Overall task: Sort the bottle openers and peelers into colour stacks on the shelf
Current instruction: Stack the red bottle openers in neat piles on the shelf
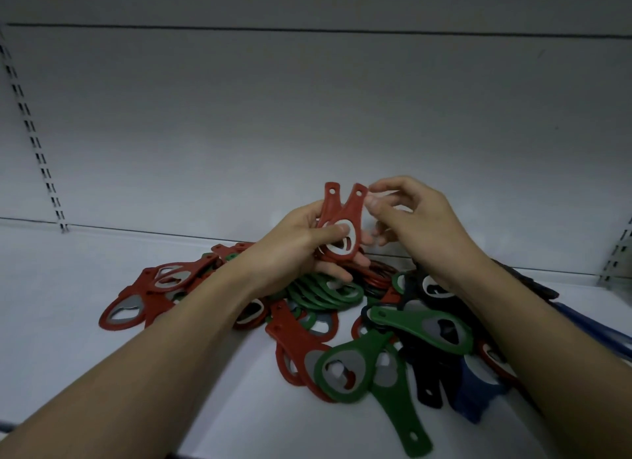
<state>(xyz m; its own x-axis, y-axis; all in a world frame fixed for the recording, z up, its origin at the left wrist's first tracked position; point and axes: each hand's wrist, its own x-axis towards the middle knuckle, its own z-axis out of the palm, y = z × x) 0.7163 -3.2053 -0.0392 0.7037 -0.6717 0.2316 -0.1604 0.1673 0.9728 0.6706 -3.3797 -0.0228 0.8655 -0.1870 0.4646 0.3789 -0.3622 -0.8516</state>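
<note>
Two red openers, handles splayed, gripped by left hand; right hand loosely curled, holding nothing.

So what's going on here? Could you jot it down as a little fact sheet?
place: white shelf
left hand: grips two red openers, handles up
right hand: fingertips at one red handle, not clearly gripping
pile: red, green, black and blue openers, mixed
green stack: nested behind the left hand
sorting: mostly undone

Dim white back panel, slotted uprights
</note>
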